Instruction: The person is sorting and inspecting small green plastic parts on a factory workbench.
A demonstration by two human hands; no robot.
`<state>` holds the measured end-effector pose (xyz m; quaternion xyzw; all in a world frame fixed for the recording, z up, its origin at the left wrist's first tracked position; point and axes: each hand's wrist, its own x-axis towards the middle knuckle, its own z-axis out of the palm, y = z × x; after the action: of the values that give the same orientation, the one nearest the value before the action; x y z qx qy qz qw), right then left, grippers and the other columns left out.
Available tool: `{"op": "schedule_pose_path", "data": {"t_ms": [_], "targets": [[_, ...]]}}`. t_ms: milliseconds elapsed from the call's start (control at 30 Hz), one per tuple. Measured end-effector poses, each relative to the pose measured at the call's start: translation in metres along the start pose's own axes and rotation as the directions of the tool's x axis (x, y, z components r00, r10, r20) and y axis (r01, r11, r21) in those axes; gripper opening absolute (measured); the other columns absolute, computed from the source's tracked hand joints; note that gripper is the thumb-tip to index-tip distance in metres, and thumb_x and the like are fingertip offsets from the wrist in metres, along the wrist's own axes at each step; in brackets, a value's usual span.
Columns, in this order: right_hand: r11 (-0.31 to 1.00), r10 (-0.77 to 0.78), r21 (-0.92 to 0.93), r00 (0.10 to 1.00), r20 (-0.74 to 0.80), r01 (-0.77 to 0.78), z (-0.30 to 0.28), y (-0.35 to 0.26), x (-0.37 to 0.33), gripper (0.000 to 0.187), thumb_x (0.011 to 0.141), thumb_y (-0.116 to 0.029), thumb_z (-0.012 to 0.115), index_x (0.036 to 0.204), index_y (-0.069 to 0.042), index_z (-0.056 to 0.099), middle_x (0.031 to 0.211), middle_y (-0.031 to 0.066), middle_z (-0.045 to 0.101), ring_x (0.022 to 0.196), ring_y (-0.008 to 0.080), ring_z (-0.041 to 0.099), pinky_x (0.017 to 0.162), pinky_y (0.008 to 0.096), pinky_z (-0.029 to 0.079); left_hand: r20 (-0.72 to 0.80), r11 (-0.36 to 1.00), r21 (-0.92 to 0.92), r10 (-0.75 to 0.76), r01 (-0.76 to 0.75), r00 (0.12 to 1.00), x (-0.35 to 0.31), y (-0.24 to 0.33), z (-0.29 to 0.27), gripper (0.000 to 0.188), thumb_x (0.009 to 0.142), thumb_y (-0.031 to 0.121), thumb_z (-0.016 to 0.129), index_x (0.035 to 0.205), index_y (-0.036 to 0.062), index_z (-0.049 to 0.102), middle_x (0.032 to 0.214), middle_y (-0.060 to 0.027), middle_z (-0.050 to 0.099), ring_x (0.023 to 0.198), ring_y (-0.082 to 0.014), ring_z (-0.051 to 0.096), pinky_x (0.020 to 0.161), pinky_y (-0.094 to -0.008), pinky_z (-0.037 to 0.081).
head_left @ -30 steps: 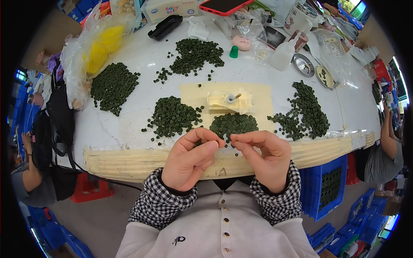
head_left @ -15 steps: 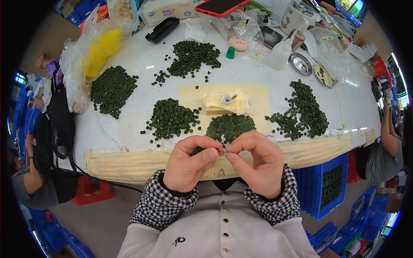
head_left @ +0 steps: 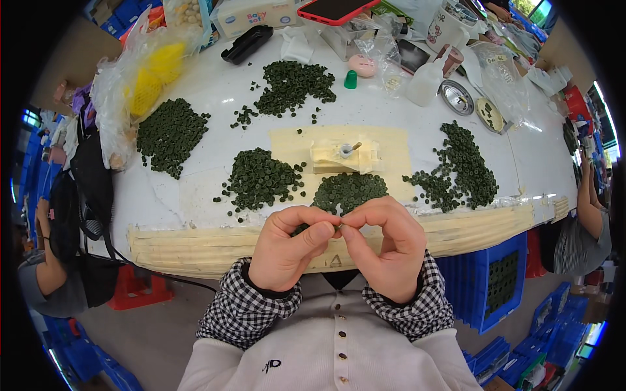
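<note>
My left hand (head_left: 292, 244) is closed in a pinch of thumb and forefinger over the table's front edge. A tiny dark green round piece (head_left: 338, 227) shows at its fingertips, mostly hidden. My right hand (head_left: 389, 244) is also pinched, its fingertips touching that piece; whether it holds anything of its own is hidden. Just beyond the fingers lies a pile of small dark green round pieces (head_left: 350, 192). Behind it stands a taped block (head_left: 323, 156) with a short upright peg (head_left: 356, 146).
More piles of green pieces lie at left (head_left: 171, 138), centre left (head_left: 262, 180), back (head_left: 293, 86) and right (head_left: 466, 166). A white bottle (head_left: 424, 83), round tins (head_left: 456, 97) and a red-edged phone (head_left: 337, 8) stand farther back. A blue crate (head_left: 486, 287) sits below right.
My right hand has shifted slightly left, so its fingertips now meet those of my left hand. The left hand has barely moved, and the piles look the same.
</note>
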<state>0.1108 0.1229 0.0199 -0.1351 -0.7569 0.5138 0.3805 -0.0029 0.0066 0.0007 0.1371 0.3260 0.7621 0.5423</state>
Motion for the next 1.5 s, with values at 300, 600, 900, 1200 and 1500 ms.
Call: {"op": "schedule_pose_path", "data": {"t_ms": [300, 600, 900, 1200, 1500], "targets": [[0.892, -0.359, -0.281, 0.933, 0.032, 0.353, 0.006, -0.003, 0.003, 0.020, 0.065, 0.007, 0.069, 0.083, -0.001, 0.065, 0.081, 0.0093, 0.061, 0.069, 0.0209, 0.059, 0.059, 0.0277, 0.048, -0.001, 0.999, -0.041, -0.015, 0.015, 1.000, 0.001, 0.001, -0.002, 0.010, 0.089, 0.010, 0.057, 0.093, 0.0021, 0.062, 0.077, -0.0016, 0.059, 0.053, -0.0036, 0.033, 0.047, -0.0194, 0.026], [0.996, -0.094, -0.002, 0.993, 0.073, 0.094, -0.001, 0.000, -0.001, 0.021, 0.065, 0.008, 0.070, 0.084, -0.001, 0.063, 0.081, 0.0096, 0.059, 0.071, 0.0207, 0.059, 0.061, 0.0278, 0.048, -0.010, 0.999, -0.002, -0.045, 0.045, 0.999, 0.000, 0.001, 0.000, 0.007, 0.087, 0.005, 0.060, 0.091, -0.0001, 0.061, 0.077, -0.0029, 0.060, 0.057, -0.0038, 0.040, 0.050, -0.0189, 0.031], [0.990, -0.099, -0.090, 0.987, 0.125, 0.110, -0.014, -0.006, 0.003, 0.021, 0.065, 0.008, 0.070, 0.084, -0.001, 0.063, 0.080, 0.0089, 0.059, 0.071, 0.0203, 0.059, 0.061, 0.0276, 0.048, 0.003, 0.985, 0.148, -0.090, 0.088, 0.996, -0.002, 0.009, 0.007, 0.009, 0.086, 0.004, 0.060, 0.091, -0.0027, 0.063, 0.083, -0.0091, 0.066, 0.068, -0.0064, 0.054, 0.061, -0.0193, 0.043], [0.992, -0.094, -0.065, 0.985, 0.142, 0.104, -0.015, -0.004, 0.002, 0.017, 0.068, 0.007, 0.068, 0.082, 0.000, 0.062, 0.080, 0.0090, 0.059, 0.070, 0.0201, 0.059, 0.061, 0.0274, 0.047, -0.017, 0.906, 0.420, 0.068, -0.054, 0.998, -0.003, 0.003, 0.006, 0.009, 0.084, 0.003, 0.061, 0.090, -0.0023, 0.065, 0.082, -0.0051, 0.066, 0.070, -0.0051, 0.053, 0.064, -0.0204, 0.043], [0.974, 0.135, 0.161, 0.981, 0.141, -0.157, -0.012, 0.001, -0.004, 0.013, 0.071, 0.006, 0.063, 0.083, 0.001, 0.058, 0.080, 0.0088, 0.058, 0.071, 0.0159, 0.058, 0.064, 0.0257, 0.046, 0.000, 0.808, 0.574, 0.159, -0.131, 0.987, -0.003, 0.000, 0.007, 0.006, 0.082, 0.000, 0.060, 0.086, -0.0022, 0.064, 0.075, -0.0017, 0.061, 0.068, -0.0051, 0.049, 0.061, -0.0200, 0.040]]}}
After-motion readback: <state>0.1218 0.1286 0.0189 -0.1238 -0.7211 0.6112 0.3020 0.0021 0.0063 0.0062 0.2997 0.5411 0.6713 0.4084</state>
